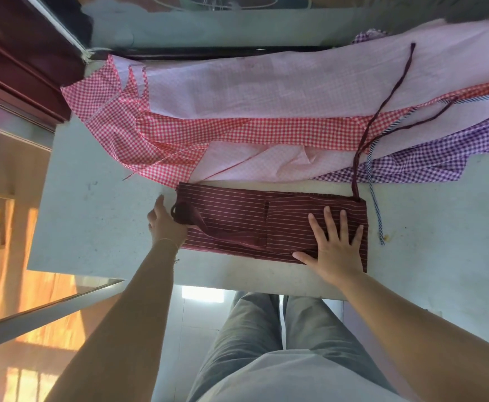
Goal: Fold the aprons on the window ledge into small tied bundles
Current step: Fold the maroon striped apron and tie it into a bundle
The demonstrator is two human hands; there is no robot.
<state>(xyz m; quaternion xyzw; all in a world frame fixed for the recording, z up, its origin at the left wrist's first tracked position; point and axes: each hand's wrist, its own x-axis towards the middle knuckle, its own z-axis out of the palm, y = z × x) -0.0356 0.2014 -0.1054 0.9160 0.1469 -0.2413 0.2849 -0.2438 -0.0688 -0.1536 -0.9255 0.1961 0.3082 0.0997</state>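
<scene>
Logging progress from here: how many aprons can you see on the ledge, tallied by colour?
Maroon striped apron, folded into a strip under both hands: 1
Red check apron: 1
Purple check apron: 1
Pale pink cloth, probably aprons, count unclear: at least 1
Blue striped tie, its apron mostly hidden: 1
Total: at least 5

Maroon striped apron (237, 219) lay folded into long band at frame centre on window ledge (92, 216). Right hand (334, 248) pressed flat on its right end; left hand (165, 224) gripped left end. Checked aprons (237, 132) heaped above.
</scene>
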